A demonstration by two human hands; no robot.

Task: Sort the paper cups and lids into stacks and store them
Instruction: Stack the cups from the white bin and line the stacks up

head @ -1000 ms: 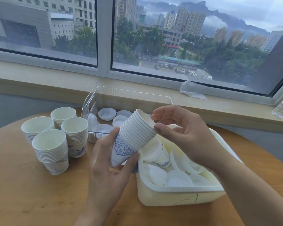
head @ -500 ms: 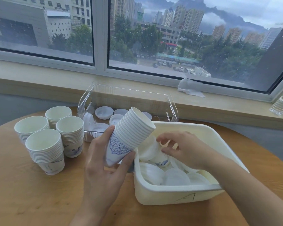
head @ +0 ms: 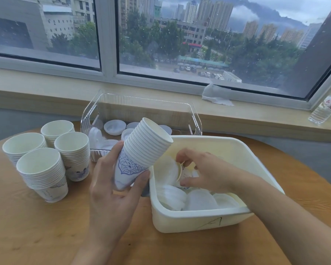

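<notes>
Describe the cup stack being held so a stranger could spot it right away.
On the round wooden table, left of the cream bin, the left hand grips a stack of paper cups. Unlike the four upright stacks, it is tilted, with a blue ornamental pattern.

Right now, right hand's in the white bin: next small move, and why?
Probably lift the loose cup out and nest it onto the tilted stack. The right hand pinches it among the lids in the white bin; the left hand angles the stack's open mouth toward it.

Tilted cup stack (head: 141, 150) (blue-patterned) beside lid-filled bin (head: 203, 219).
</notes>
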